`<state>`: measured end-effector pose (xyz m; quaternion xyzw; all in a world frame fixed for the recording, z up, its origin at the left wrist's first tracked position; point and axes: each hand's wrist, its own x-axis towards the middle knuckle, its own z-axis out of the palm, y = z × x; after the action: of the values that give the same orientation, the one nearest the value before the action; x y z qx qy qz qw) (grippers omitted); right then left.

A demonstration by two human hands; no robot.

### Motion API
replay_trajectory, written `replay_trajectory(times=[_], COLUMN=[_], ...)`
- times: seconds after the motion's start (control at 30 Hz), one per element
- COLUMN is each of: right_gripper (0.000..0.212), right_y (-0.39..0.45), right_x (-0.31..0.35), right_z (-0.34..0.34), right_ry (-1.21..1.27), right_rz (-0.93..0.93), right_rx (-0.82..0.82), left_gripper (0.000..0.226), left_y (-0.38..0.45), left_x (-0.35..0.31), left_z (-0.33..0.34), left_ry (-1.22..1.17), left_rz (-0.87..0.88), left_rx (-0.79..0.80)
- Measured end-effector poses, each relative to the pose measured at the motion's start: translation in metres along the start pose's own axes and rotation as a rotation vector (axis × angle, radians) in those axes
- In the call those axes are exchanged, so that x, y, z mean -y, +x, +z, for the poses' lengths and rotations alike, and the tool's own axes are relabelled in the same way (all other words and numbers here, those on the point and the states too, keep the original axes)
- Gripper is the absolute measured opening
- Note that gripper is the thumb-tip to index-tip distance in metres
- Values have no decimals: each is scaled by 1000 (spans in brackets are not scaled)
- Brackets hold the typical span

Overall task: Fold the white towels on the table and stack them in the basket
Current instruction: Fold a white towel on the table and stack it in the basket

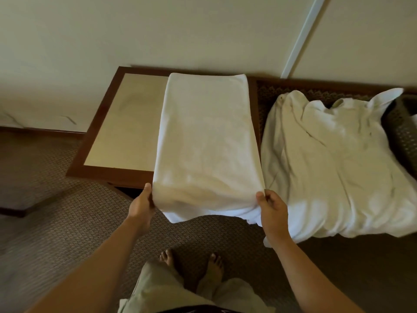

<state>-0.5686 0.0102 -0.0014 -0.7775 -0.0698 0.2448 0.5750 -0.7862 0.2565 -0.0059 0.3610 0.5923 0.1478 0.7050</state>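
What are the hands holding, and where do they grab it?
Both hold the folded white towel by its near corners: left hand pinches the left one, right hand the right.

A white towel [207, 141], folded into a long narrow strip, lies lengthwise on the bench [126, 123], its near end hanging past the front edge and lifted at both corners. To its right a heap [334, 166] of unfolded white towels sprawls rumpled, and the dark woven basket [404, 129] sits at far right, touching it.
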Motion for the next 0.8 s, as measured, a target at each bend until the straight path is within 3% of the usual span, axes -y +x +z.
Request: replay_trajectory(times=[0.13,0.23,0.43,0.53,0.63,0.8], right_gripper=[18,24,12,9,12,27], right_y=[5,5,3,2,3,2], right_x=[-7,-8,-6,-11,-22,-22], right_z=[0,0,-4,-5,3,17], right_ry=[-53,-72,-80,-91,-145,-95], right_rz=[120,105,95,83,139,196], right_rx=[-20,-18,-2,-71,-94,-83], left_gripper=[29,37,41,27,16,34], left_y=[2,8,14,10,7,7], left_x=[-7,-11,-17,-20,-17,-8], left_z=[2,-7,-18,-19,-19,-12], left_ry=[18,41,80,316,667,350], left_rz=[-18,-61,-115,74,322,275], left_rx=[63,160,243,127,-116,-194])
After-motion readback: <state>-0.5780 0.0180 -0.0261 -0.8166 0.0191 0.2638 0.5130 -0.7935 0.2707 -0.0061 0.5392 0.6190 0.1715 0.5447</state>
